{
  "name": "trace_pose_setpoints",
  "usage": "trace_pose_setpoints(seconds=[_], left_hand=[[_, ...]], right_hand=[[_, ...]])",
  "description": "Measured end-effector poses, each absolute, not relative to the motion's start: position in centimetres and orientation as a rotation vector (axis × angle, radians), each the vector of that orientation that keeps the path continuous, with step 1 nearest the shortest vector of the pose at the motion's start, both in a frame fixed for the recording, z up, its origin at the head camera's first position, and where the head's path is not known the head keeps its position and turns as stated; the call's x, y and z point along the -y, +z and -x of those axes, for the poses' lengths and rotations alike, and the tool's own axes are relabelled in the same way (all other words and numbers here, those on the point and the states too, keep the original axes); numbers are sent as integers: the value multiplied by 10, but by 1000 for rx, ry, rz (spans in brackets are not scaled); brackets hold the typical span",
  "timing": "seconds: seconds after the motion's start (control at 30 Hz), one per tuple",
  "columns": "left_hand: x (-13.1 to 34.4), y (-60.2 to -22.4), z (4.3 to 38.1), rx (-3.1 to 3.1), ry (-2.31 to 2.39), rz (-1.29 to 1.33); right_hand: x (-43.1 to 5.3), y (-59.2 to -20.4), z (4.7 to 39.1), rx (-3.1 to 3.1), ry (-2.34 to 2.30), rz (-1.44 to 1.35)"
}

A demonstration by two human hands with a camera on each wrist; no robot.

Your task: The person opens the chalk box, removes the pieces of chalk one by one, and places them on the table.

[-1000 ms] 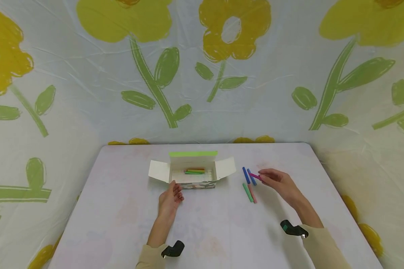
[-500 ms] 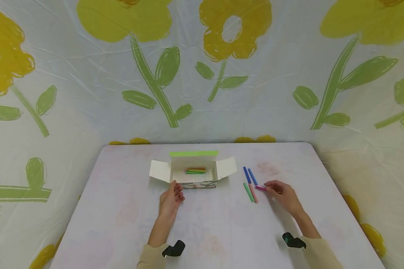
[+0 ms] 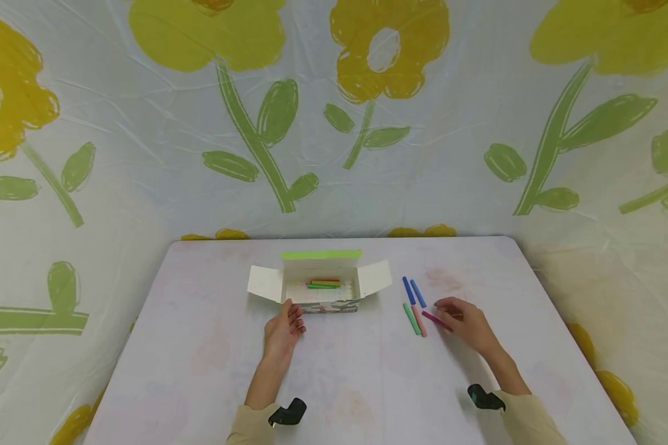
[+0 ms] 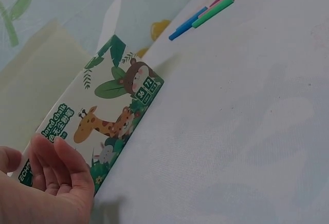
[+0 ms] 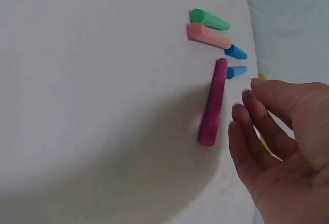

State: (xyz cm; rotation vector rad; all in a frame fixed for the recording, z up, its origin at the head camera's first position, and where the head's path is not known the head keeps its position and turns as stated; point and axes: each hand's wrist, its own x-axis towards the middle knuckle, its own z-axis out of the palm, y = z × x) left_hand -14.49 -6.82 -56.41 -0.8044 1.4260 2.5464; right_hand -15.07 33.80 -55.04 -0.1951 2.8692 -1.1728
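Note:
My left hand is at the front left corner of an open chalk box. Its thumb lies over the top edge, and its curled fingers are in front of the printed front wall. Several sticks of coloured chalk lie inside. On the right, my right hand is held just beside a magenta chalk stick, fingers loosely bent and apart from it. That stick lies slantwise on the table. Around it lie a green chalk, a pink chalk and two blue chalks.
The box's side flaps stand out to left and right, and its lid is raised at the back. A pale table carries everything. Behind and beside it hangs a cloth with printed flowers.
My right hand has brought the magenta chalk down from beside the blue chalks toward me and let it go by the pink one. My left hand stays at the box.

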Motion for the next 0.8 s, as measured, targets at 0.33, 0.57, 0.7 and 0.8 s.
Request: trace_pose_setpoints(seconds=[0.33,0.57,0.7,0.8], left_hand=[[69,-562,145,-1428,2538,793],[72,-564,146,-1424,2512,778],[73,-564,148,-1424,2512,780],[73,-564,150,-1439,2510,788]], right_hand=[[-313,-511,166,-2889,-1251,339],[-289,-488,182,-2837,-1309,462],[-274,-477,191,-2802,-1346,501],[-261,-469,197,-2789,-1355,508]])
